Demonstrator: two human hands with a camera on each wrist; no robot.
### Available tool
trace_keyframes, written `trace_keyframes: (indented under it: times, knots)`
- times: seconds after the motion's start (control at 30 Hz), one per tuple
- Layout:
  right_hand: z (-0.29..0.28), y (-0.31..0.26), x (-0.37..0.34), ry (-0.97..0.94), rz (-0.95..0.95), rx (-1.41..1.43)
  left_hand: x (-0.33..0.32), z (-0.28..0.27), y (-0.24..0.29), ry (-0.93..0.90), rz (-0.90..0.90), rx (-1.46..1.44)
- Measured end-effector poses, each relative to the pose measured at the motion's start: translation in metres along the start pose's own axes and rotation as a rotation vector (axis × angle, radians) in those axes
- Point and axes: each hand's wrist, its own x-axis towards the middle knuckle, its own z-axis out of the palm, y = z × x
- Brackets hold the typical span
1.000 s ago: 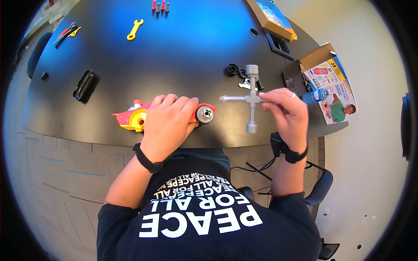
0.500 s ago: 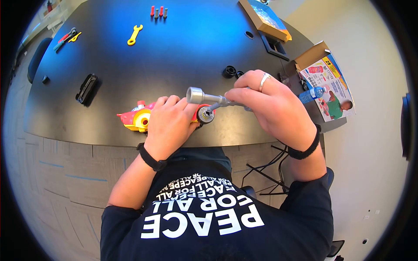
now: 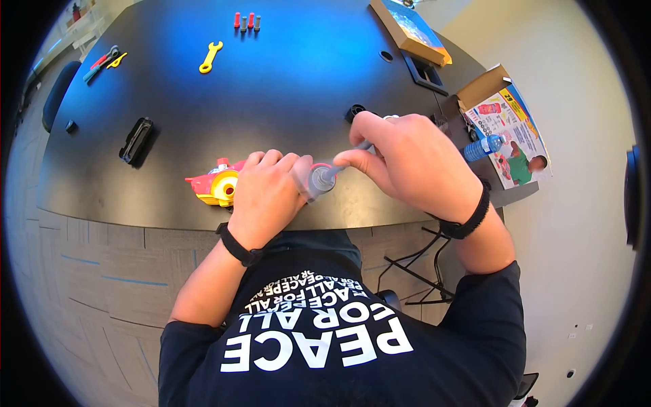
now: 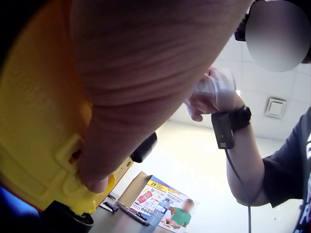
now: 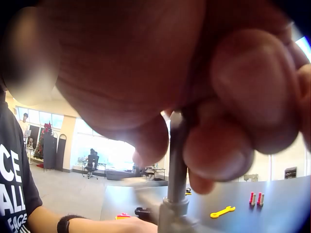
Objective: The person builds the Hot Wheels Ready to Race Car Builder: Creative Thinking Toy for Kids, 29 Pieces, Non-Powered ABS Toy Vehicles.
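My left hand [image 3: 261,193] grips a red and yellow toy car [image 3: 222,186] near the table's front edge, fingers over its top. In the left wrist view the thumb presses on the car's yellow underside [image 4: 39,131]. My right hand [image 3: 417,163] holds a grey four-way lug wrench [image 5: 178,165] by one arm, its shaft running between thumb and fingers. Motion blurs the wrench's other arms in the head view. Its far end overlaps the wheel at the car's right end, mostly hiding that wheel.
A yellow wrench [image 3: 211,57] and several red and grey pegs [image 3: 247,22] lie farther back. At the left are a black part [image 3: 136,141] and a tool pile [image 3: 105,64]. Black wheels [image 3: 354,112], a water bottle [image 3: 483,148] and an open box [image 3: 508,129] stand right.
My right hand has brought the lug wrench left and turned it from upright to pointing at the car's wheel; now it blurs with motion. The left hand stays on the car.
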Motion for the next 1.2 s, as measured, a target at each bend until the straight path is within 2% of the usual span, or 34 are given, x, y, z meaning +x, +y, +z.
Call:
trace_keyframes:
  times: [0.23, 0.4, 0.5, 0.53, 0.57, 0.63, 0.7, 0.83, 0.97, 1.03, 1.07, 1.13, 1.17, 1.2]
  knots:
    - [-0.001, -0.004, -0.002, -0.022, -0.003, 0.133, 0.001, -0.006, 0.003, -0.017, 0.004, -0.005]
    - [0.001, 0.012, -0.003, 0.116, -0.128, 0.275, 0.001, -0.006, 0.003, -0.011, -0.002, -0.005]
    - [-0.002, 0.046, -0.029, 0.188, 0.141, 0.477, 0.001, -0.008, 0.004, -0.034, -0.015, -0.006]
    - [0.006, 0.067, -0.042, 0.169, 0.284, 0.53, 0.001, -0.007, 0.004, -0.027, -0.021, -0.007]
    - [0.021, 0.091, -0.057, 0.151, 0.429, 0.581, 0.0, -0.005, 0.004, -0.021, -0.021, -0.01]
    - [0.066, 0.138, -0.093, 0.235, 0.626, 0.757, 0.0, -0.004, 0.003, -0.016, -0.017, -0.012]
    - [0.114, 0.172, -0.129, 0.393, 0.762, 0.994, 0.001, -0.003, 0.003, -0.04, -0.025, 0.0]
    - [0.166, 0.19, -0.169, 0.525, 0.987, 1.105, 0.004, 0.0, 0.004, -0.038, -0.011, 0.011]
    - [0.192, 0.208, -0.177, 0.564, 1.037, 1.042, 0.015, 0.002, 0.01, 0.019, -0.008, 0.002]
    - [0.19, 0.215, -0.169, 0.432, 1.051, 0.782, 0.019, -0.003, 0.012, 0.072, 0.017, -0.006]
    - [0.184, 0.215, -0.162, 0.436, 1.046, 0.785, 0.018, -0.007, 0.013, 0.113, 0.09, -0.104]
    - [0.17, 0.213, -0.146, 0.309, 0.827, 0.115, 0.013, -0.011, 0.016, 0.181, 0.191, -0.3]
    - [0.171, 0.216, -0.134, 0.313, 0.831, 0.118, 0.009, -0.016, 0.018, 0.177, 0.197, -0.298]
    - [0.171, 0.222, -0.118, 0.401, 0.756, 0.201, 0.004, -0.025, 0.021, 0.2, 0.246, -0.331]
